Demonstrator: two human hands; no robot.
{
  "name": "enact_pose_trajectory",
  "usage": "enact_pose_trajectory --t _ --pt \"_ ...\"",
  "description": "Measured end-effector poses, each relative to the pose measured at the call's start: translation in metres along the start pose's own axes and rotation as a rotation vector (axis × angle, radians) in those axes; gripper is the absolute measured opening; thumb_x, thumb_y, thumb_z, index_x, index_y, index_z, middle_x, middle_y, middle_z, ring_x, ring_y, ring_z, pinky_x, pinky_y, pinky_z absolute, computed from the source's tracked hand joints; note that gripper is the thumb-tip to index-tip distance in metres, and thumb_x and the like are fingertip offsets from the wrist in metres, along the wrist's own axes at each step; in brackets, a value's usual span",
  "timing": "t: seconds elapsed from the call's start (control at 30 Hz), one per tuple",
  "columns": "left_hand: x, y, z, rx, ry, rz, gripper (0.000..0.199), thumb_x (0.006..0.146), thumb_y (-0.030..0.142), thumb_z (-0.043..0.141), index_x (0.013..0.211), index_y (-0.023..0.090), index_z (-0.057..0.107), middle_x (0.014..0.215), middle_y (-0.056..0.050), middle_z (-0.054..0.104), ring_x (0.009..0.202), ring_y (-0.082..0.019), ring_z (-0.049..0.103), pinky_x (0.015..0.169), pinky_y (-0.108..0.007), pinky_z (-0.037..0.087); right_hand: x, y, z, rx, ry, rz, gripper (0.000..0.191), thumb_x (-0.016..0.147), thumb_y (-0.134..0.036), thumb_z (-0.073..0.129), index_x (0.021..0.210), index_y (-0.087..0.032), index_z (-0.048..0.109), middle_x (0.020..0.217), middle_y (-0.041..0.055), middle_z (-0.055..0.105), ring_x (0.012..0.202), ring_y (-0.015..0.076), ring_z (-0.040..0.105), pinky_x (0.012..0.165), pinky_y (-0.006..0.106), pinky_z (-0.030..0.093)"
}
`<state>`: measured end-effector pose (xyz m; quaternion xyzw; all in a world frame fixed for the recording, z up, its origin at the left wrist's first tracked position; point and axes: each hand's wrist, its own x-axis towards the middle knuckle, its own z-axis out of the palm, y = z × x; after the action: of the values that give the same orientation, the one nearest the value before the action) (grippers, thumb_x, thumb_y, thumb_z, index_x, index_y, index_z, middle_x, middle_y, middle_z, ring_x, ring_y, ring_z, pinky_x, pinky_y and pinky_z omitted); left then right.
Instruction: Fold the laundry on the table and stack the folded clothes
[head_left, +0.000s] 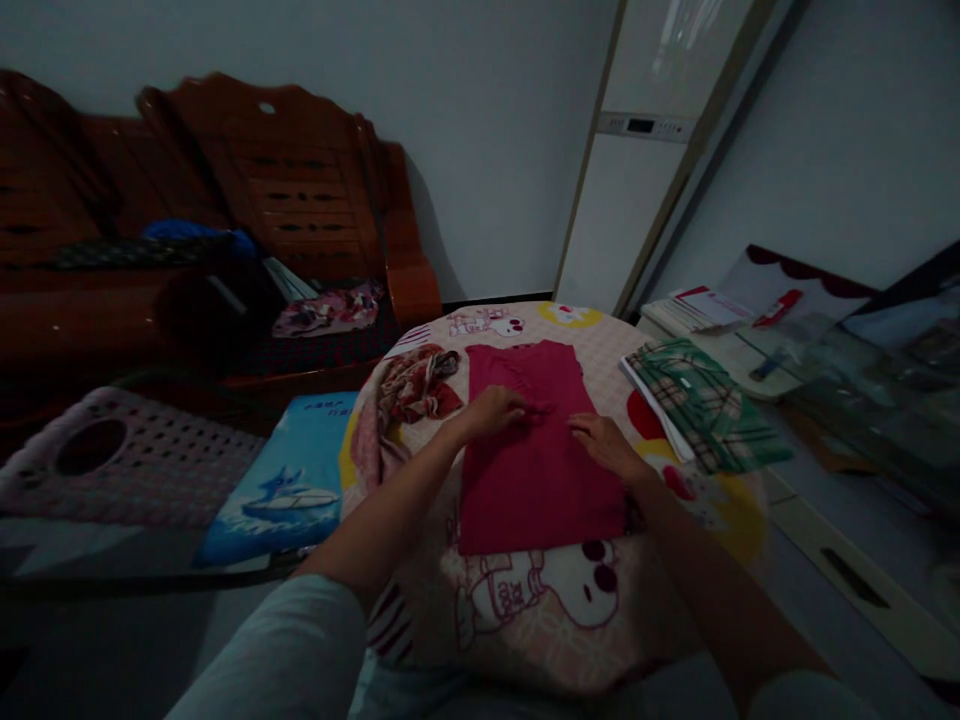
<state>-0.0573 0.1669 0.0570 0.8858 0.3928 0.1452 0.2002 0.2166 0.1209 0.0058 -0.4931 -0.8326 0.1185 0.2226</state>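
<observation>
A deep pink garment (540, 490), folded into a rough rectangle, lies on the round table, which has a patterned cloth (427, 600). My left hand (495, 412) rests on its upper left part, fingers drawn together at a small bunched fold of the fabric. On the garment's right edge lies my right hand (606, 445), its fingers stretched out and nothing held in them. To the left is a crumpled floral cloth (420, 385). A green plaid cloth (701, 400) sits at the right, over what looks like a white book or pad.
Left of the table are a blue printed bag or board (289, 480) and a pink-and-white woven stool (172, 450). A wooden bench (300, 190) with clothes stands behind. A tall white air conditioner (622, 190) is at the back; a glass-topped cabinet (885, 370) is at right.
</observation>
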Motion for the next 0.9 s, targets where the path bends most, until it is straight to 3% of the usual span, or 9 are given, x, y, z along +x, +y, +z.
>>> enact_pose_trajectory --t 0.13,0.23,0.43,0.57,0.73,0.9 --pt "-0.013 0.041 -0.001 0.128 -0.048 -0.020 0.025 0.088 0.021 0.054 0.100 0.019 0.075 0.096 -0.006 0.075 0.087 -0.020 0.068 0.080 -0.027 0.049 -0.023 -0.009 0.002 -0.019 0.009 0.005 0.030 0.089 -0.016 0.052 0.111 -0.017 0.072 0.119 0.0117 0.070 0.111 0.0237 0.064 0.101 0.041 0.047" --pt "-0.035 0.052 0.009 0.256 -0.131 -0.085 0.022 0.084 0.022 0.060 0.102 0.018 0.073 0.101 -0.010 0.074 0.093 -0.024 0.067 0.081 -0.030 0.050 -0.031 -0.017 0.004 -0.021 -0.010 0.000 0.029 0.090 -0.017 0.053 0.113 -0.018 0.070 0.119 0.0113 0.069 0.111 0.0224 0.064 0.101 0.039 0.047" --pt "-0.067 0.044 0.036 0.318 -0.075 -0.230 0.039 0.083 0.024 0.066 0.121 0.018 0.062 0.121 -0.013 0.066 0.111 -0.026 0.062 0.092 -0.032 0.048 -0.029 -0.035 0.000 -0.157 -0.092 0.055 0.036 0.083 -0.016 0.064 0.119 -0.015 0.065 0.119 0.0139 0.065 0.112 0.0237 0.060 0.098 0.036 0.045" --pt "-0.057 0.036 0.030 0.275 -0.142 -0.243 0.043 0.078 0.026 0.071 0.119 0.018 0.060 0.118 -0.010 0.067 0.108 -0.025 0.063 0.088 -0.029 0.048 -0.006 -0.046 -0.013 -0.239 -0.263 0.111 0.035 0.078 -0.013 0.068 0.112 -0.015 0.067 0.115 0.0138 0.066 0.108 0.0246 0.060 0.090 0.032 0.045" --pt "-0.040 0.033 0.016 0.226 -0.309 -0.236 0.030 0.073 0.027 0.073 0.102 0.018 0.068 0.101 -0.006 0.071 0.090 -0.023 0.065 0.072 -0.026 0.046 0.024 -0.048 -0.026 -0.214 -0.445 0.137 0.021 0.065 -0.015 0.079 0.084 -0.017 0.070 0.083 0.0034 0.070 0.077 0.0175 0.061 0.061 0.023 0.037" --pt "-0.043 0.033 0.018 0.213 -0.286 -0.221 0.024 0.073 0.026 0.071 0.095 0.018 0.069 0.092 -0.005 0.070 0.084 -0.021 0.063 0.067 -0.025 0.042 0.023 -0.041 -0.027 -0.178 -0.486 0.157 0.013 0.064 -0.016 0.077 0.072 -0.016 0.066 0.069 -0.0008 0.064 0.064 0.0130 0.053 0.055 0.023 0.029"
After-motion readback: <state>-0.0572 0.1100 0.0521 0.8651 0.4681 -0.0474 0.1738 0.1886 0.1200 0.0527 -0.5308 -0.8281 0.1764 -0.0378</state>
